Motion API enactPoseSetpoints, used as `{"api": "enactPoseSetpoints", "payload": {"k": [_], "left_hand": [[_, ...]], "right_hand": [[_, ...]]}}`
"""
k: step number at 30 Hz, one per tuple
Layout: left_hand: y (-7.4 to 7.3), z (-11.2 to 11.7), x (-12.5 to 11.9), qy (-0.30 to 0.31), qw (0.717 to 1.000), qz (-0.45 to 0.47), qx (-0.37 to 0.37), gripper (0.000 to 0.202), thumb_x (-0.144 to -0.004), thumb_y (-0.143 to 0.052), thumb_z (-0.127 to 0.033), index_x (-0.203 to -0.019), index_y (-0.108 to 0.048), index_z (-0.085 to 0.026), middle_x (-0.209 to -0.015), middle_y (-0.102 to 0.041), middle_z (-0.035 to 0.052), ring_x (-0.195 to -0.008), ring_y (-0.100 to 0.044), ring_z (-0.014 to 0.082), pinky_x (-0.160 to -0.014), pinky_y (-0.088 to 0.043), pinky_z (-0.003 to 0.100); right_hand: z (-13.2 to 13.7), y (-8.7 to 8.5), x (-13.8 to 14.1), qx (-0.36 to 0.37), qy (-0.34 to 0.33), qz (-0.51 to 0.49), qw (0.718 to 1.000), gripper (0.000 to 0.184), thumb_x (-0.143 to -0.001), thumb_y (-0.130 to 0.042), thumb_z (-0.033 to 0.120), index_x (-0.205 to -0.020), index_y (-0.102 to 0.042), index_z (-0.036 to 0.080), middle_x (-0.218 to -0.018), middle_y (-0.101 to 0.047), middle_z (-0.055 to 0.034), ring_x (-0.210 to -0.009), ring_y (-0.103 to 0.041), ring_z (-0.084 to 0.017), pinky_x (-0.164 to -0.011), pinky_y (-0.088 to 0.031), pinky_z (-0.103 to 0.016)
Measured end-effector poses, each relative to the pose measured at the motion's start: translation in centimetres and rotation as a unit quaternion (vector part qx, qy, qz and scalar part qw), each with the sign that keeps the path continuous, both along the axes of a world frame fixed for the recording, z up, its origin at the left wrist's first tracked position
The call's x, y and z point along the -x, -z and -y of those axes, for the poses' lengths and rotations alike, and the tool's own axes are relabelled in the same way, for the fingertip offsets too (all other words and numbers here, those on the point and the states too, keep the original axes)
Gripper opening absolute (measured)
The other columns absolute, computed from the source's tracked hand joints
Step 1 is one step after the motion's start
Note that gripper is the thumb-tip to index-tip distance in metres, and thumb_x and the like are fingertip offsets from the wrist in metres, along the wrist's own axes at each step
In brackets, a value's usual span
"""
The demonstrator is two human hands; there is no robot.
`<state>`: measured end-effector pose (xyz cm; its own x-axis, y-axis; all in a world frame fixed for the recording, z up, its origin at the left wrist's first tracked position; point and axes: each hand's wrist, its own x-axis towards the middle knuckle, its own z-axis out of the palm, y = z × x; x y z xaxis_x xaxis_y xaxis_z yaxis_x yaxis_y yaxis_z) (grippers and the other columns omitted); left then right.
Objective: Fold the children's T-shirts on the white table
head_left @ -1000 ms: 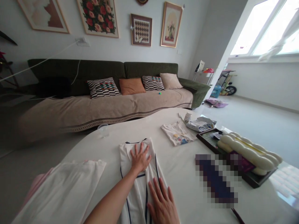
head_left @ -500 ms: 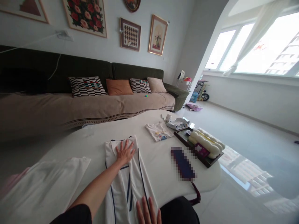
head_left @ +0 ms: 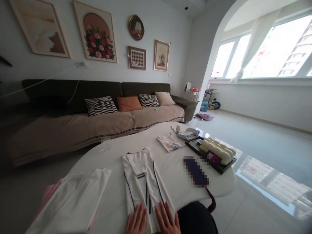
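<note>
A white garment with dark navy stripes (head_left: 138, 165) lies folded lengthwise on the white table (head_left: 104, 162), its narrow length running toward me. My left hand (head_left: 136, 218) rests flat on its near left part, fingers stretched forward. Beside it, my right hand (head_left: 167, 217) lies on the near right part with the fingers slightly spread. Neither hand grips anything. The garment's near end is hidden under the hands and by the bottom of the view.
White and pink clothes (head_left: 73, 198) lie at the table's left. Farther back sit a folded printed shirt (head_left: 170, 142), a plastic packet (head_left: 187, 133) and a dark tray (head_left: 221, 169) bearing a cream puffy object (head_left: 216, 150). A blurred dark item with a strap (head_left: 197, 172) lies right.
My left hand has drawn back from the garment's far end to its near part, next to my right hand. The camera view has tilted up, showing more wall.
</note>
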<state>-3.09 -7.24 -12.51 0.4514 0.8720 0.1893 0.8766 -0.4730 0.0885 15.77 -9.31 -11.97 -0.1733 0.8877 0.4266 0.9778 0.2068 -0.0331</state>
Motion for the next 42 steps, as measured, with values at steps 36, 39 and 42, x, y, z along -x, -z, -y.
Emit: {"api": "enactPoseSetpoints", "payload": {"k": [36,39,42], "left_hand": [[-10.0,4.0,3.0,0.073,0.978,0.102,0.168,0.069,-0.066,-0.043,-0.006,-0.132,-0.034,-0.025,-0.142,-0.026,0.0023,-0.131,-0.017,0.0189,-0.105,-0.022,0.039],[-10.2,3.3,2.9,0.065,0.980,0.089,0.168,0.073,-0.063,-0.041,-0.003,-0.132,-0.034,-0.025,-0.140,-0.031,0.0037,-0.130,-0.022,0.0181,-0.105,-0.020,0.043],[-11.0,2.5,2.8,0.061,0.977,0.097,0.180,0.072,-0.063,-0.041,-0.002,-0.130,-0.037,-0.027,-0.137,-0.037,0.0035,-0.128,-0.027,0.0185,-0.104,-0.018,0.047]], "right_hand": [[-1.0,-7.4,-3.9,0.174,-0.151,0.003,0.973,0.083,-0.058,-0.028,-0.005,-0.135,-0.027,0.027,-0.135,-0.038,0.0042,-0.119,-0.036,-0.017,-0.093,-0.037,-0.033],[-1.6,-8.0,-4.2,0.171,-0.183,-0.039,0.967,0.081,-0.055,-0.028,-0.003,-0.132,-0.036,0.024,-0.133,-0.041,0.0023,-0.117,-0.039,-0.015,-0.097,-0.035,-0.032],[-1.9,-9.2,-4.2,0.187,-0.205,-0.048,0.959,0.073,-0.060,-0.028,-0.002,-0.126,-0.045,0.023,-0.128,-0.048,0.0002,-0.115,-0.042,-0.016,-0.093,-0.039,-0.030]]}}
